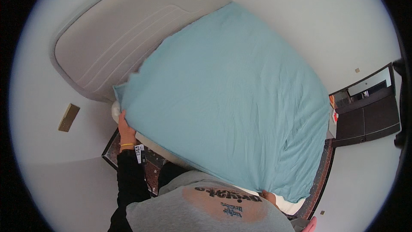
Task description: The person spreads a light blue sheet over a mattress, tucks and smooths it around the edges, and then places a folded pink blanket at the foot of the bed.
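A light blue bed sheet (214, 90) lies spread over the bed, rippled with creases toward the foot end at the right. At the near left corner my left hand (125, 132) grips the sheet's edge, a yellow band on its wrist. Farther right along the near side, my right hand (269, 197) is closed at the sheet's edge, where creases run together; my grey shirt hides part of it. The white mattress (288, 206) shows beneath the sheet at the near right corner.
A padded beige headboard (128, 38) rises behind the bed's left end. A dark cabinet (365, 122) stands past the foot. Beside my left forearm, a white power strip (139, 153) lies low by the bed. A pink object (310, 224) shows at the lower right.
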The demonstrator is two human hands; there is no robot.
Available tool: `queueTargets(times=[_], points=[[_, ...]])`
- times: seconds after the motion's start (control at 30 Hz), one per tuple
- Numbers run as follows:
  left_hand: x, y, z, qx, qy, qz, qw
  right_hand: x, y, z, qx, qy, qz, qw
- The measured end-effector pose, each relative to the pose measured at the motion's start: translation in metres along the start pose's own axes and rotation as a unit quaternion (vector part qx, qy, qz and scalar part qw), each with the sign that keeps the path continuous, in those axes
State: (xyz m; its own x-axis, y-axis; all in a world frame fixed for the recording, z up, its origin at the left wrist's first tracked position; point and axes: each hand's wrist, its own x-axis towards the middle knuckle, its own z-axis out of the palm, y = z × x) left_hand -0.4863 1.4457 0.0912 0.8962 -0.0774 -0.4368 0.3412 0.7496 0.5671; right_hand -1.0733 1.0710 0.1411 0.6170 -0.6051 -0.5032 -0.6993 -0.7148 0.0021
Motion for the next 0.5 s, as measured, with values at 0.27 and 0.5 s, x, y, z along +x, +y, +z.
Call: queueTargets(times=[0.27,0.5], points=[[0.011,-0.03,-0.12,0.345,0.241,0.102,0.901,0.001,0.017,0.025,0.029,-0.011,-0.033,0.999],[0.002,0.005,-0.157,0.476,0.289,0.178,0.811,-0.012,0.011,0.052,-0.073,-0.058,-0.111,0.989]])
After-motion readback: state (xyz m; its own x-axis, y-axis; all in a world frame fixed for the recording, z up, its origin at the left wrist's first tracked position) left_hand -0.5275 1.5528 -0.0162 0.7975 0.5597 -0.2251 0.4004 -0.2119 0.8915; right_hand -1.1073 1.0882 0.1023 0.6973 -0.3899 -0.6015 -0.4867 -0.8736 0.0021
